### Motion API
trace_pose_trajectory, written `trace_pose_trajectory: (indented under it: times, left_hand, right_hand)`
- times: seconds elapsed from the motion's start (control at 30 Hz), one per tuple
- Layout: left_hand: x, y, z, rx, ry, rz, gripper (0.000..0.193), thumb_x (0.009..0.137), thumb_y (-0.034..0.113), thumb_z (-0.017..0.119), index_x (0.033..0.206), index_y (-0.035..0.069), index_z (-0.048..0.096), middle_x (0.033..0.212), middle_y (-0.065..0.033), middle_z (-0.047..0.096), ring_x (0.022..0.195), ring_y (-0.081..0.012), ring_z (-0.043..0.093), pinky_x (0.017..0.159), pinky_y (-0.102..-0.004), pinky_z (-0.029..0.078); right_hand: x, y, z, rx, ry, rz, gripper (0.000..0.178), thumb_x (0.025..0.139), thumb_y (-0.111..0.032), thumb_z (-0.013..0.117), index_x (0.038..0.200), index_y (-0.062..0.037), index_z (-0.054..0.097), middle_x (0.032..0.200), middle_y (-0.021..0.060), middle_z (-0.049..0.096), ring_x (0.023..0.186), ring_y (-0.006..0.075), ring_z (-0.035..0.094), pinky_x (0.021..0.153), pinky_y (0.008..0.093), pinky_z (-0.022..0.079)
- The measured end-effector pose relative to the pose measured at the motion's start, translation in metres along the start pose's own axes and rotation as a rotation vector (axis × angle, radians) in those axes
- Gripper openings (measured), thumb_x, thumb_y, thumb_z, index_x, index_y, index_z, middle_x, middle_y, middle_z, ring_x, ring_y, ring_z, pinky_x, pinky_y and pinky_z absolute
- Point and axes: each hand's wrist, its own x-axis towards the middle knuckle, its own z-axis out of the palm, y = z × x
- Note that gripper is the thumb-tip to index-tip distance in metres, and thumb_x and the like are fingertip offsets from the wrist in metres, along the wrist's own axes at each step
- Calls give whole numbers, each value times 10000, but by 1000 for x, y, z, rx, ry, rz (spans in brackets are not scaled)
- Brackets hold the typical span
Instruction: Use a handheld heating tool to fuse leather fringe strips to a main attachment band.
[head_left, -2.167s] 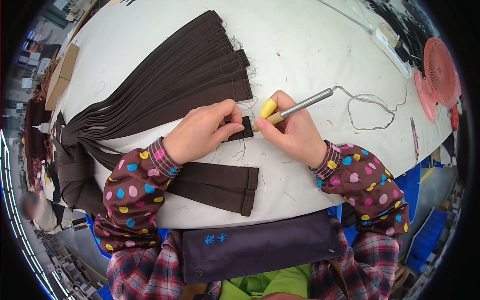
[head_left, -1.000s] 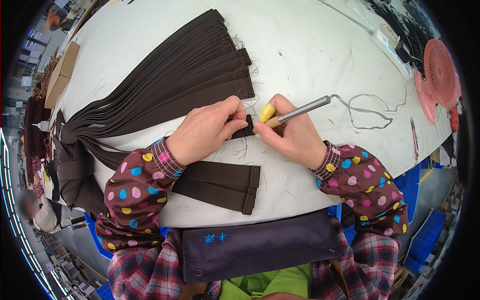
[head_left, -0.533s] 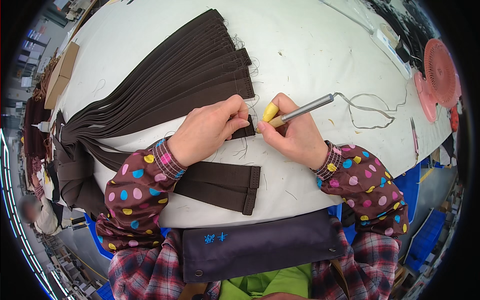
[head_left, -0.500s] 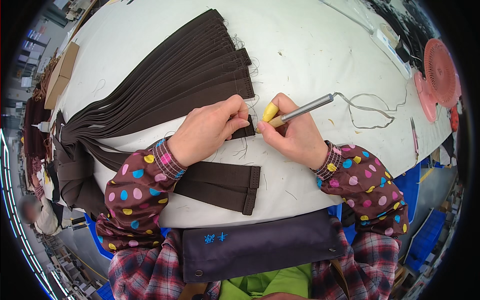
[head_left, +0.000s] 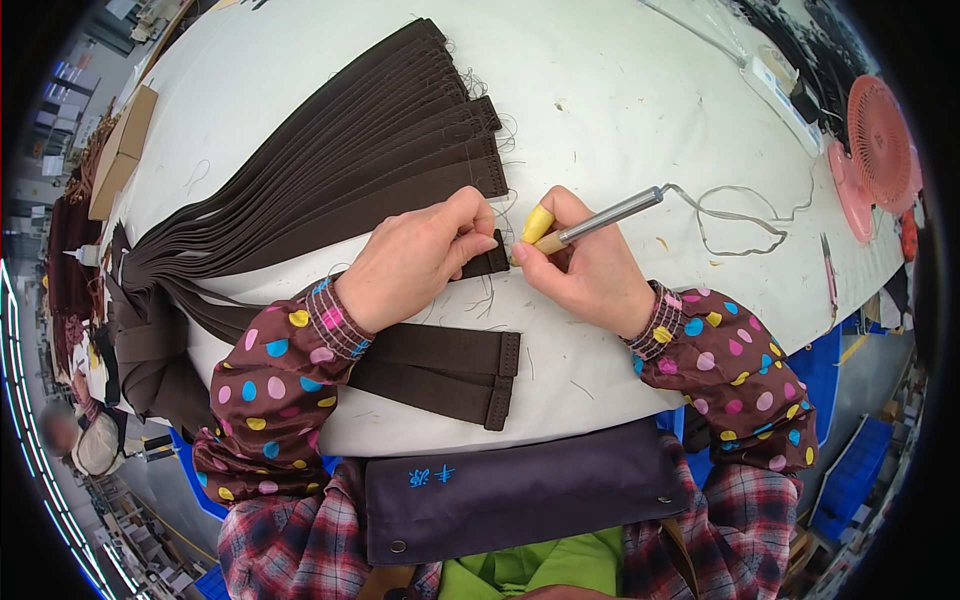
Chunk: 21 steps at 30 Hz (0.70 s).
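Your left hand (head_left: 415,260) pins a brown strap (head_left: 487,262) on the white counter (head_left: 600,110); your right hand (head_left: 585,265) grips a corded pen-like tool (head_left: 590,222) beside it; a pink fan (head_left: 875,150) stands at the counter's far right edge.

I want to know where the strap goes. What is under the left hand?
The left hand presses on a brown strap; only the strap's end shows past the fingertips. The rest under the palm is covered, lying on the white table.
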Motion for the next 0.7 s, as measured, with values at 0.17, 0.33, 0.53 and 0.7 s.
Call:
trace_pose_trajectory:
  times: [0.17, 0.33, 0.53, 0.7]
  left_hand:
    - [0, 1, -1, -125, 32, -74, 148, 924, 166, 533, 927, 56, 434, 716, -78, 604, 582, -190, 608, 548, -313, 471]
    - [-1, -9, 1, -55, 59, 85, 280, 838, 143, 662, 984, 40, 447, 689, -77, 598, 574, -186, 593, 544, -299, 460]
    - [-1, -2, -4, -36, 8, 1, 294, 805, 137, 695, 1002, 36, 501, 653, -62, 586, 562, -192, 577, 528, -294, 442]
    - [3, 1, -2, -45, 1, -26, 195, 822, 129, 677, 933, 33, 549, 655, -42, 564, 524, -139, 550, 485, -264, 426]
  right_hand:
    - [-1, -3, -4, 176, 10, 32, 176, 861, -63, 602, 868, -47, 427, 735, -9, 520, 643, 26, 458, 549, 190, 370]
    - [1, -2, -4, 149, 80, -18, 176, 857, -71, 606, 865, -43, 432, 693, 0, 527, 598, 34, 465, 524, 200, 373]
    - [9, -6, -6, 249, 96, 32, 183, 853, -95, 612, 863, -36, 438, 656, 11, 537, 566, 40, 488, 494, 212, 379]
    - [14, -5, -5, 224, 52, 79, 177, 859, -103, 608, 867, -34, 445, 664, 13, 544, 576, 41, 496, 505, 213, 390]
